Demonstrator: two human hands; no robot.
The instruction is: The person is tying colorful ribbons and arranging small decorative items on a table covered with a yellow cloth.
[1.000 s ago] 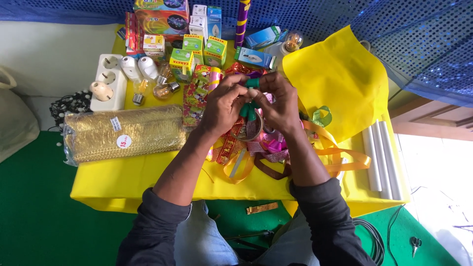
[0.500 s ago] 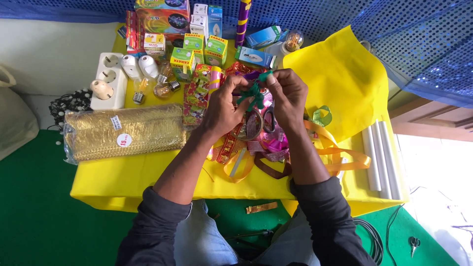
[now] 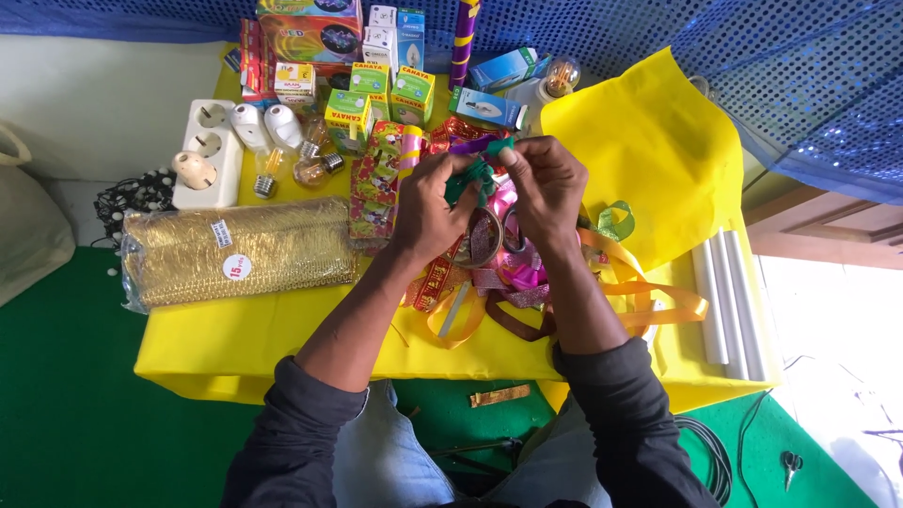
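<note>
Both forearms reach forward over the low yellow-covered table (image 3: 235, 343), wrists bent inward. The left hand (image 3: 435, 199) and right hand (image 3: 543, 183) meet, fingertips pinched on a dark green ribbon (image 3: 475, 174) held between them (raised just above a heap of pink, orange and brown ribbons (image 3: 527, 277)). Beyond the heap stand small green and yellow cardboard boxes (image 3: 376, 99).

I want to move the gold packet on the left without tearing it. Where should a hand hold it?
Grip the gold packet at its middle, across the short width, coming from above. It lies flat and long on the yellow table, with its near long edge free; the ends would likely sag.
</note>
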